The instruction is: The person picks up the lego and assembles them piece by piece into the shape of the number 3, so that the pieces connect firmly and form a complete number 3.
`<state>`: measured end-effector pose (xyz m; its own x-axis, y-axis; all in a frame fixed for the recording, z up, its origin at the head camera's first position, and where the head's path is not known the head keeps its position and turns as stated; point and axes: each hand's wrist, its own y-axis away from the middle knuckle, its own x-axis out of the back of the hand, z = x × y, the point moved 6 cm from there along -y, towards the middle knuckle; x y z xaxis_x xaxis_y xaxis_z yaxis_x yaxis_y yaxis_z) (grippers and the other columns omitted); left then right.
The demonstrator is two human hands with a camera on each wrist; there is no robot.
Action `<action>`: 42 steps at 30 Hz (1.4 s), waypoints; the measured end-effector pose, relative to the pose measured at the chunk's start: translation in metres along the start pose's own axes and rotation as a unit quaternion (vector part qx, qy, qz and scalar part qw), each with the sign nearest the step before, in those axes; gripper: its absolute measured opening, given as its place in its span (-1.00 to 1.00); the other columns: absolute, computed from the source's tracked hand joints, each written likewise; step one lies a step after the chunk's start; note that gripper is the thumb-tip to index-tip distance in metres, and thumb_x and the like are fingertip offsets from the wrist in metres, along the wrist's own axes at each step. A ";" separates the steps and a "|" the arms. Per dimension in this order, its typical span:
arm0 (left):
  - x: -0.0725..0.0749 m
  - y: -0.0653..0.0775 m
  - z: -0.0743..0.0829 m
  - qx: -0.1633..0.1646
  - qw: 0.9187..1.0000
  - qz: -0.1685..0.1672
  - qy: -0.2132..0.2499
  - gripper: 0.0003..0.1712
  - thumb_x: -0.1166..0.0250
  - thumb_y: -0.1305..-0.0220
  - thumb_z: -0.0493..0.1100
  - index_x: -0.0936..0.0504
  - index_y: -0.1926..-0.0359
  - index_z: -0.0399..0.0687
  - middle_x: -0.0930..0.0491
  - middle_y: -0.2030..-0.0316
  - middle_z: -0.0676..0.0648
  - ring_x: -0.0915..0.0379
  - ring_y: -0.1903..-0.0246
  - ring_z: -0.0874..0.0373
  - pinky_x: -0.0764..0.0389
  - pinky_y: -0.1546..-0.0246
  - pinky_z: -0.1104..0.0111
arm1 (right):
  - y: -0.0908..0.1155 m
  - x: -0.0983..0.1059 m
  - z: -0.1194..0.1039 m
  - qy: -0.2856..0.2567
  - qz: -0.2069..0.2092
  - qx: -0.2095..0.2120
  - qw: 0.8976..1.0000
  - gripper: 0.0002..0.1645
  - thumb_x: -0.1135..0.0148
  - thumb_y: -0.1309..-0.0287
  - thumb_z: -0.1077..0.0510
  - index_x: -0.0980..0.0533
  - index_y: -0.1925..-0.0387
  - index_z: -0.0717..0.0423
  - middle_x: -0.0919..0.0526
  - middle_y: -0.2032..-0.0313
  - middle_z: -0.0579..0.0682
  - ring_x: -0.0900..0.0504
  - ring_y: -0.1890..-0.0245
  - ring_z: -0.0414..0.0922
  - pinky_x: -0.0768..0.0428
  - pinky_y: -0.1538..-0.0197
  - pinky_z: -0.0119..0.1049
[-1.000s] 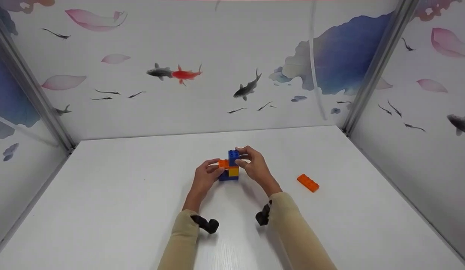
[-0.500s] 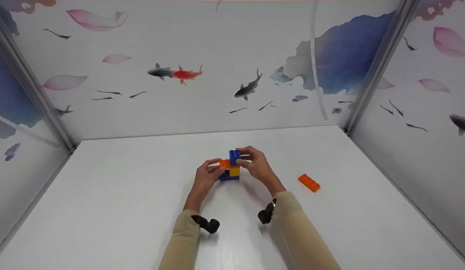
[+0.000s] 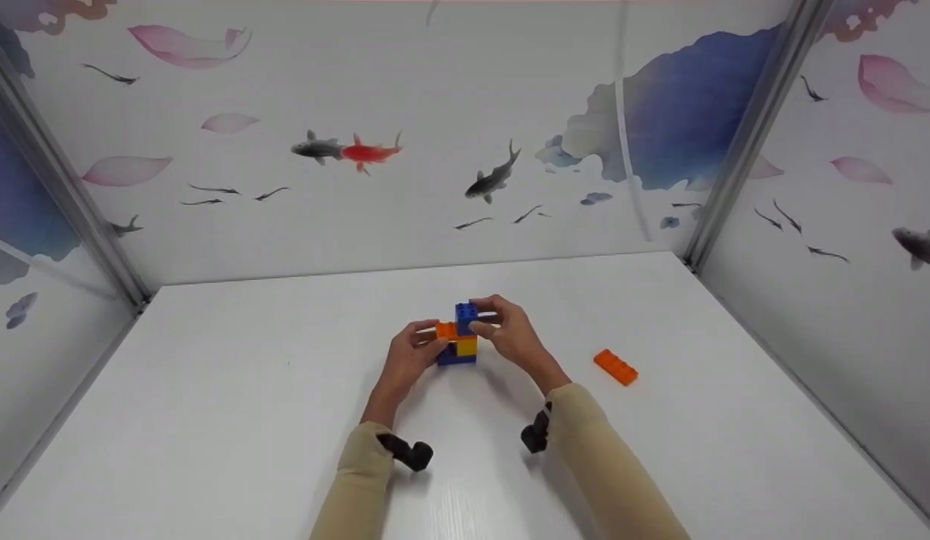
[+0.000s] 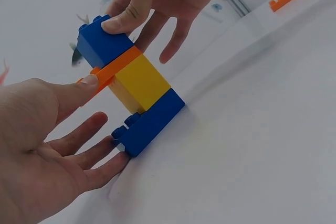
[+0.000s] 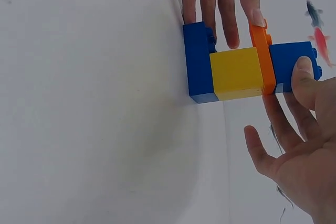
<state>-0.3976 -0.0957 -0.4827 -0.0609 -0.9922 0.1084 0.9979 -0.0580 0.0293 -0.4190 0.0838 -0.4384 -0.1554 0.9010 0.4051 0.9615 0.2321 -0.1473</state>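
Head view: the right hand (image 3: 516, 334) pinched the upper blue block (image 3: 463, 318), the left hand (image 3: 409, 360) the orange brick (image 3: 444, 331) beneath it. Left wrist view: the yellow block (image 4: 143, 81) carried this brick. Right wrist view: the lower blue brick (image 5: 198, 61) stood on the desk (image 5: 94, 103).

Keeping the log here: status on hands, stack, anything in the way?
Left hand pinches stacked orange brick; right hand grips top blue brick. Stack upright on table. Loose orange brick off right, not in the way.
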 end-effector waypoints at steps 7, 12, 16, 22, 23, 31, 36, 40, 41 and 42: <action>-0.001 0.000 0.004 -0.008 1.000 -0.020 -0.020 -0.38 -0.33 -0.35 -0.03 -0.39 -0.36 -0.02 -0.42 -0.35 -0.25 -0.47 -0.30 -0.13 -0.54 -0.29 0.10 | 0.002 0.001 -0.002 -0.005 -0.004 -0.011 1.000 -0.48 -0.25 -0.33 0.24 -0.47 -0.30 0.07 -0.57 -0.23 0.09 -0.58 -0.25 0.09 -0.58 -0.29 -0.04; -0.003 -0.004 0.012 -0.006 0.997 -0.042 -0.063 -0.35 -0.38 -0.29 0.09 -0.43 -0.34 0.10 -0.35 -0.38 -0.24 -0.44 -0.30 -0.18 -0.54 -0.28 0.01 | 0.003 0.001 -0.004 -0.013 -0.014 -0.011 1.000 -0.46 -0.25 -0.33 0.21 -0.45 -0.32 0.05 -0.56 -0.26 0.10 -0.57 -0.26 0.10 -0.56 -0.31 -0.04; -0.008 -0.008 0.020 -0.010 0.992 -0.054 -0.113 -0.33 -0.38 -0.26 0.18 -0.45 -0.33 0.17 -0.35 -0.39 -0.22 -0.39 -0.33 -0.19 -0.45 -0.35 -0.06 | 0.002 0.002 -0.005 -0.018 -0.015 -0.009 1.000 -0.47 -0.26 -0.32 0.21 -0.47 -0.31 0.02 -0.56 -0.25 0.11 -0.59 -0.24 0.10 -0.55 -0.31 -0.03; -0.011 -0.012 0.025 -0.016 0.989 -0.048 -0.138 -0.41 -0.33 -0.33 0.11 -0.48 -0.32 0.10 -0.38 -0.39 -0.19 -0.31 -0.38 -0.21 -0.36 -0.40 -0.10 | 0.003 0.005 -0.007 -0.016 -0.023 -0.008 1.000 -0.42 -0.27 -0.31 0.20 -0.43 -0.35 0.06 -0.52 -0.31 0.13 -0.56 -0.28 0.14 -0.55 -0.31 -0.03; -0.011 -0.012 0.025 -0.016 0.989 -0.047 -0.138 -0.43 -0.32 -0.34 0.09 -0.48 -0.31 0.09 -0.38 -0.39 -0.19 -0.31 -0.38 -0.21 -0.37 -0.40 -0.10 | 0.003 0.007 -0.008 -0.016 -0.024 -0.008 1.000 -0.41 -0.28 -0.31 0.20 -0.42 -0.36 0.07 -0.50 -0.33 0.14 -0.54 -0.30 0.15 -0.55 -0.31 -0.02; -0.012 -0.013 0.025 -0.006 0.988 -0.046 -0.145 -0.44 -0.31 -0.35 0.05 -0.48 -0.32 0.08 -0.42 -0.37 -0.16 -0.35 -0.36 -0.17 -0.40 -0.39 -0.05 | 0.013 0.042 -0.017 0.003 -0.008 -0.032 0.999 -0.41 -0.28 -0.33 0.09 -0.41 -0.36 -0.04 -0.49 -0.34 0.09 -0.50 -0.35 0.10 -0.52 -0.34 0.00; -0.012 -0.014 0.025 -0.001 0.989 -0.049 -0.140 -0.46 -0.31 -0.37 0.00 -0.47 -0.33 0.08 -0.42 -0.36 -0.14 -0.38 -0.34 -0.14 -0.43 -0.37 -0.01 | 0.028 0.072 -0.021 0.020 -0.003 -0.031 0.999 -0.41 -0.29 -0.32 0.05 -0.42 -0.35 -0.04 -0.51 -0.33 0.08 -0.51 -0.34 0.09 -0.51 -0.35 0.04; -0.012 -0.013 0.025 0.001 0.989 -0.051 -0.136 -0.48 -0.30 -0.38 -0.02 -0.47 -0.32 0.08 -0.43 -0.35 -0.16 -0.40 -0.32 -0.14 -0.45 -0.36 0.00 | 0.044 0.094 -0.020 0.036 -0.001 0.003 0.999 -0.39 -0.30 -0.31 0.05 -0.42 -0.35 0.04 -0.51 -0.32 0.16 -0.50 -0.34 0.12 -0.50 -0.35 0.08; -0.012 -0.013 0.026 0.001 0.989 -0.053 -0.137 -0.48 -0.29 -0.38 -0.02 -0.47 -0.32 0.07 -0.43 -0.34 -0.17 -0.41 -0.31 -0.14 -0.46 -0.35 0.00 | 0.048 0.100 -0.019 0.039 0.001 0.012 0.999 -0.38 -0.30 -0.31 0.06 -0.41 -0.35 0.07 -0.51 -0.32 0.18 -0.50 -0.34 0.13 -0.50 -0.34 0.09; -0.012 -0.013 0.026 0.001 0.989 -0.054 -0.138 -0.47 -0.30 -0.38 -0.02 -0.47 -0.32 0.07 -0.43 -0.34 -0.17 -0.42 -0.30 -0.14 -0.46 -0.35 0.00 | 0.052 0.106 -0.018 0.041 0.005 0.017 0.999 -0.38 -0.30 -0.31 0.06 -0.42 -0.35 0.08 -0.51 -0.31 0.19 -0.50 -0.34 0.14 -0.50 -0.34 0.09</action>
<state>-0.4099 -0.0797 -0.4588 -0.1706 -0.9128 0.3711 0.9853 -0.1610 0.0569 -0.3816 0.1849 -0.3869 -0.1258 0.8709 0.4751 0.9545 0.2368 -0.1814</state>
